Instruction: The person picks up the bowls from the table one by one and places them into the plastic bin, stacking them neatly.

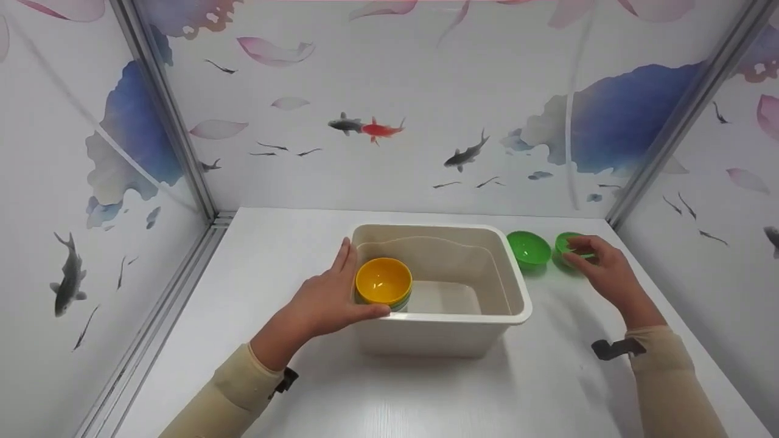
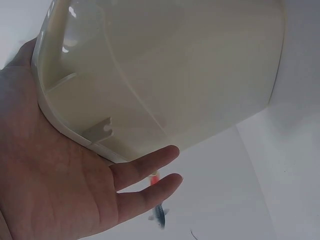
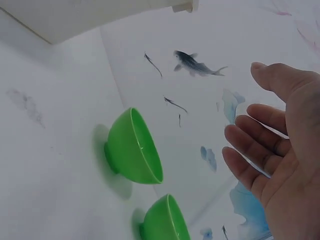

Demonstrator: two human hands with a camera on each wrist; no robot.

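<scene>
A cream plastic tub (image 1: 444,334) stands mid-table. Its left corner has my left hand (image 1: 328,298) against it, fingers straight along the outside and thumb lying along the near rim. The left wrist view shows this palm (image 2: 60,185) beside the tub's wall (image 2: 200,65). Inside, at the left end, a yellow bowl (image 1: 383,281) tops a stack with greenish rims below. Right of the tub sit two green bowls (image 1: 528,249) (image 3: 132,147). Over the farther-right green bowl (image 1: 565,242), my right hand (image 1: 602,267) hovers, fingers loosely bent; the right wrist view shows this hand (image 3: 280,145) holding nothing.
The white table (image 1: 280,243) is bounded by printed panels (image 1: 426,79) at the back and both sides. Metal posts (image 1: 167,109) stand at the back corners. A black strap (image 1: 618,348) sits on the right sleeve.
</scene>
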